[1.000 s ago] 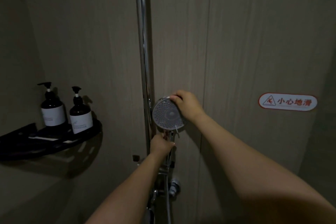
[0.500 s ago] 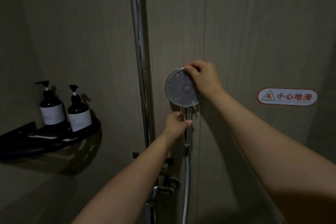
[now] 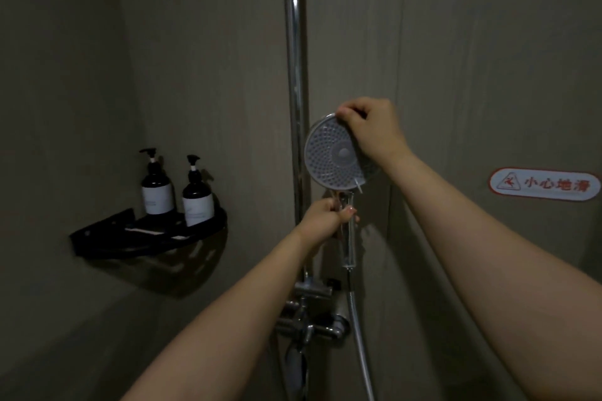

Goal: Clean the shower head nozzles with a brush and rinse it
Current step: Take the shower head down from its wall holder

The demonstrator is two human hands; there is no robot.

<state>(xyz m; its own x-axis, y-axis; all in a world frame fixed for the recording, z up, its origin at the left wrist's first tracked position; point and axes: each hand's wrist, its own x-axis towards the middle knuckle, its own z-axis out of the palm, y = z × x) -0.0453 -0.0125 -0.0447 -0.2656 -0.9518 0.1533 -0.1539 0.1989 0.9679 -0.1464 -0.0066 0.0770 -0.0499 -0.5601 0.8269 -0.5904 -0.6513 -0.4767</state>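
The round grey shower head (image 3: 329, 156) faces me, just right of the chrome riser pipe (image 3: 294, 75), its nozzle face in plain sight. My left hand (image 3: 322, 218) grips its handle right below the disc. My right hand (image 3: 371, 133) is closed on the disc's upper right rim, covering part of that edge. The clear lower handle (image 3: 348, 247) leads into a metal hose (image 3: 360, 335) that hangs down. No brush can be made out in the dim light.
A black corner shelf (image 3: 97, 234) at the left carries two dark pump bottles (image 3: 156, 185) (image 3: 197, 195). The chrome mixer tap (image 3: 309, 325) sits low on the wall. A red slip-warning sign (image 3: 544, 184) is stuck on the right wall panel.
The shower head rose from beside the riser pipe and shifted right, off its low position. Both hands kept their grips and moved with it; over the last half second it stayed nearly still.
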